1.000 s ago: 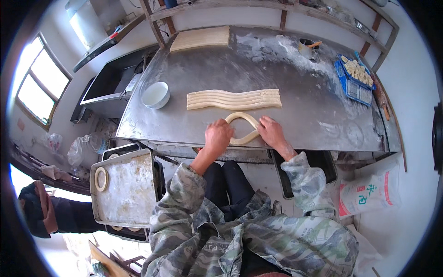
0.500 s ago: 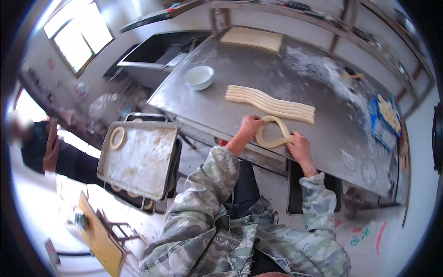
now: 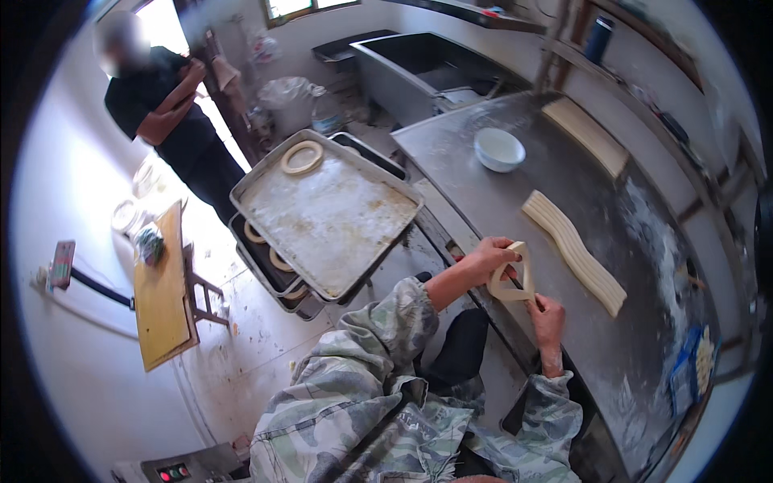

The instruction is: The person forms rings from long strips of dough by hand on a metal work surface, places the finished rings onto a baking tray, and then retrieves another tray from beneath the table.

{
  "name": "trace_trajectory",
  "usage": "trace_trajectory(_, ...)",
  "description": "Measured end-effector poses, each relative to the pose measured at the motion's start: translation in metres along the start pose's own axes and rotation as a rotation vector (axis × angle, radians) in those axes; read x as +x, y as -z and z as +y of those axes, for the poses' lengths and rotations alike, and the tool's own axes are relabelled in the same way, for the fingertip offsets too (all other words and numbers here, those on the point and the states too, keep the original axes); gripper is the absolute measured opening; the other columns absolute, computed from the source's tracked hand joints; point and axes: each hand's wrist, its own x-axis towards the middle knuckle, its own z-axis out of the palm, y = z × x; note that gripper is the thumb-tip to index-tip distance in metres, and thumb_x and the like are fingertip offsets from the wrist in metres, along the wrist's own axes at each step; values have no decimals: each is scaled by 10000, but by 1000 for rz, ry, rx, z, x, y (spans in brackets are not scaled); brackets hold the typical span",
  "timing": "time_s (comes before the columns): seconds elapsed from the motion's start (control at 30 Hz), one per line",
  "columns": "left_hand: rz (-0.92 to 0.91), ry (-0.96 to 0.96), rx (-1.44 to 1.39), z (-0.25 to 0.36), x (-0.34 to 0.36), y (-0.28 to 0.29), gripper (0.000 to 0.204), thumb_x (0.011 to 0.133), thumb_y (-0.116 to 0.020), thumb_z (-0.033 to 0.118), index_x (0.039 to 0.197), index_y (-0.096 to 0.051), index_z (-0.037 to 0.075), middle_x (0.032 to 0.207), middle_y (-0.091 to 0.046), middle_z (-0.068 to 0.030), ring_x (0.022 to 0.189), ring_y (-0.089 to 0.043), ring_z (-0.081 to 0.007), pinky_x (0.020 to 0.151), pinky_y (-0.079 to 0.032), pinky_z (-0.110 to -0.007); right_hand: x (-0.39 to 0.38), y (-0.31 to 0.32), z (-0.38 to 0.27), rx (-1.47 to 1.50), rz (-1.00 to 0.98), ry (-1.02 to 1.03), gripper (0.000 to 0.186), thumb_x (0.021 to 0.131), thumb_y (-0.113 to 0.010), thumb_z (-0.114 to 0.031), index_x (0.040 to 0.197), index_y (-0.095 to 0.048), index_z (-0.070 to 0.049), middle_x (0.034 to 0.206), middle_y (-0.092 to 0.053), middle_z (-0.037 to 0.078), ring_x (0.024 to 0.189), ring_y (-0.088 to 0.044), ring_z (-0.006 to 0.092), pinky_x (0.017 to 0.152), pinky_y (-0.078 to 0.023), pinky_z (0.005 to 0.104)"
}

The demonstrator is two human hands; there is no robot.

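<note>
Between my hands hangs a ring of pale dough, held up over the near edge of the metal table. My left hand pinches its upper left side, and my right hand grips its lower right side. Beyond them a band of dough strips lies side by side on the table. To the left, one dough ring rests in the far corner of a floured baking tray. That tray sits on top of other trays, where more dough rings show at the side.
A white bowl and a dough slab stand farther along the metal table. A blue package lies at its right end. Past the trays stands a person with folded arms, near a yellow wooden bench.
My view has swung left toward the trays. The dough ring, still in both hands, has been lifted and now hangs tilted at the table edge.
</note>
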Motion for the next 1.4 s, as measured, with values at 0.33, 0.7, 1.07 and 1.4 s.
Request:
trace_trajectory(0.33,399,-289,-50,113,-105,287,370,936,-585,102,1298,-607,27,1090,-689,-78,742,-696,-173,579,-554,-280,140,-233,-209,199,-321,395,172,867,-690,-207,879,-706,-36,757,-637,175,692,-632,343,610,-462,429)
trace_trajectory(0.7,1424,-250,1271,145,-239,609,373,812,-651,209,1134,-684,24,1157,-676,-203,992,-672,-384,843,-529,-462,174,-492,-420,15,-525,775,184,869,-609,-189,982,-609,-44,913,-652,201,873,-649,426,741,-524,547)
trace_trajectory(1.07,1178,41,1876,95,-198,620,159,854,-598,127,945,-728,119,988,-656,-94,991,-652,-274,912,-422,-491,204,-411,-271,297,-704,697,240,880,-620,-145,1070,-693,-18,926,-686,210,856,-669,387,732,-532,444)
trace_trajectory(1.4,918,186,1921,134,-223,626,187,846,-653,273,908,-744,121,938,-680,-112,944,-666,-310,852,-455,-540,185,-322,-214,213,-695,447,267,898,-641,-137,1099,-709,25,1025,-740,183,944,-720,310,828,-556,361)
